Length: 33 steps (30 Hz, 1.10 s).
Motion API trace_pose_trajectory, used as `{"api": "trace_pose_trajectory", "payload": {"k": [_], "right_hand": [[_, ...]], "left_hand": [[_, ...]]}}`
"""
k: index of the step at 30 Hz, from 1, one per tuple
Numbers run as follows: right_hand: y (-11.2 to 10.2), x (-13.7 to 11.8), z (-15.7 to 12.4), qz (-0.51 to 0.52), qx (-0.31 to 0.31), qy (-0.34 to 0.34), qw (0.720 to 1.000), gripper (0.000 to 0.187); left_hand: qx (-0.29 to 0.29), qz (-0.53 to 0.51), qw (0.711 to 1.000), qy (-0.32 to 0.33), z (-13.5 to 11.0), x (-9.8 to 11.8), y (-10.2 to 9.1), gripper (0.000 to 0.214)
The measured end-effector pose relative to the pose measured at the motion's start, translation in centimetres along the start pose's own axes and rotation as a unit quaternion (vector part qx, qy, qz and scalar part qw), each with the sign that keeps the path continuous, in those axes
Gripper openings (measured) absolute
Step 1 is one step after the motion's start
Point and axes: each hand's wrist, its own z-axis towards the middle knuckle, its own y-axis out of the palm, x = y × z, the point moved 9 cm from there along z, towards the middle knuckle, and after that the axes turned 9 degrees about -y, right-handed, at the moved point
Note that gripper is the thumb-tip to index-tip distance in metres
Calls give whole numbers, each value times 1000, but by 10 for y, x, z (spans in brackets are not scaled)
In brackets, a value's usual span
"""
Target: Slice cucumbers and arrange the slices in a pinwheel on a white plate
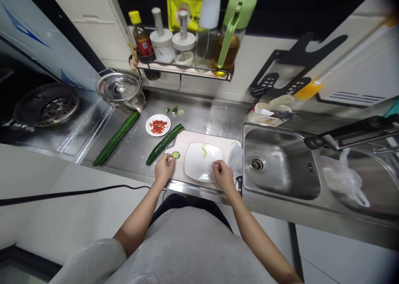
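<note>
My left hand rests on the left part of a pale cutting board, fingers curled and pinched at a round cucumber slice. My right hand grips the right front edge of a white square plate that lies on the board. A few pale cucumber pieces lie on the plate. One cucumber lies slanted, its end on the board's left corner. A second, longer cucumber lies on the steel counter to the left.
A small white dish of chopped red chilli sits behind the board, cucumber ends beyond it. A lidded steel pot stands back left beside a stove burner. A condiment rack lines the wall. The sink lies right.
</note>
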Motion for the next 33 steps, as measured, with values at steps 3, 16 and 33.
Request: {"api": "trace_pose_trajectory", "payload": {"k": [3, 16, 33], "right_hand": [[2, -1, -4, 1, 0, 1, 1000, 25], [2, -6, -2, 9, -1, -6, 1000, 26], [7, -11, 0, 41, -6, -18, 999, 26]], "left_hand": [[21, 0, 1000, -14, 11, -5, -4, 26], [49, 79, 994, 63, 18, 12, 4, 23], [139, 110, 972, 153, 8, 21, 2, 21]]}}
